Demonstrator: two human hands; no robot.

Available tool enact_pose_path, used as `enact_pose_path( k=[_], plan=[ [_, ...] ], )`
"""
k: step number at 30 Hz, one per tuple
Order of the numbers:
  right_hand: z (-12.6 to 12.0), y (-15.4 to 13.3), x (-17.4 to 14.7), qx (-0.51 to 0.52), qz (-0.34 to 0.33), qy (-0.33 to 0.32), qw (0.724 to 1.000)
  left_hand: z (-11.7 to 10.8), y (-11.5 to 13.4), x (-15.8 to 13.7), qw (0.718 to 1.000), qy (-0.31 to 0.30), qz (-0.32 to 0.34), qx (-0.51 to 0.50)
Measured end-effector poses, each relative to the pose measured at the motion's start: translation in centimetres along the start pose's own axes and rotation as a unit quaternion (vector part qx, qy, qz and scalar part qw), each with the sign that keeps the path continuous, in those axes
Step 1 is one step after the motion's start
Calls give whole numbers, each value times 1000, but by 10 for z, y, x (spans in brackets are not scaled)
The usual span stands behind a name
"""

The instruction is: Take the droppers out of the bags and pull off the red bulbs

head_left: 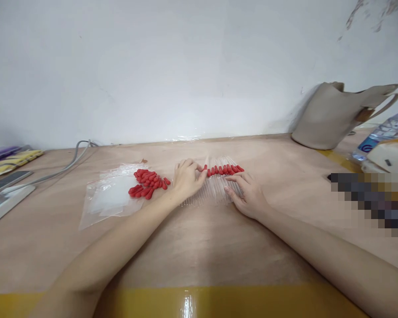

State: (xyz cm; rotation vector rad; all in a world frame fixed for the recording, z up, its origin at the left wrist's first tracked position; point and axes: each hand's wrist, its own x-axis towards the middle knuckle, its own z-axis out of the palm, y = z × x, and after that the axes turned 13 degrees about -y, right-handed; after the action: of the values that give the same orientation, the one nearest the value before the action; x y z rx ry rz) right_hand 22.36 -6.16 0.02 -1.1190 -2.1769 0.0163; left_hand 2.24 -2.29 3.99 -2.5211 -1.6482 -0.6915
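Observation:
A bundle of thin clear sticks (209,191) lies side by side on the table, with a row of small red bulb-shaped pieces (224,170) across them. At the left end of this row, my left hand (188,177) pinches one red piece between thumb and fingers. My right hand (250,196) rests on the right side of the sticks, fingers stretched and thumb apart, just below the red row. A loose heap of similar red pieces (147,179) lies left of my left hand, partly on clear plastic bags (109,196).
A grey cable (61,170) runs along the left to a white-edged device (15,203). Beyond it lies a yellow and purple packet (13,162). On the right stand a beige bag (321,117) and a water bottle (378,137). Yellow tape (232,300) lines the near edge.

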Motion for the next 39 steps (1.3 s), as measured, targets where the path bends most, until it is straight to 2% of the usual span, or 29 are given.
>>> enact_pose_path(
  k=[5, 8, 11, 16, 21, 24, 32, 39],
  plan=[
    [-3, -4, 0, -20, -50, 19, 998, -27, -22, -61, 990, 3, 136, 32],
    [-4, -10, -1, -49, -112, -8, 992, -33, -29, -85, 980, 13, 192, 53],
    [-4, -15, -2, -78, -160, -44, 983, -33, -28, -94, 973, 11, 224, 57],
    [-3, -20, -4, -93, -206, -72, 971, -32, -22, -92, 961, 22, 273, 48],
    [0, -22, -4, -73, -222, -81, 969, -30, -21, -92, 953, 54, 294, 40],
    [2, -23, -5, -53, -228, -76, 969, -27, -21, -91, 955, 52, 290, 24],
    [10, -18, -8, -67, -224, -54, 971, -11, -4, -80, 967, -65, 244, -43],
    [9, -24, -8, -61, -233, -48, 969, 1, -1, -75, 962, -75, 251, -71]
  ],
)
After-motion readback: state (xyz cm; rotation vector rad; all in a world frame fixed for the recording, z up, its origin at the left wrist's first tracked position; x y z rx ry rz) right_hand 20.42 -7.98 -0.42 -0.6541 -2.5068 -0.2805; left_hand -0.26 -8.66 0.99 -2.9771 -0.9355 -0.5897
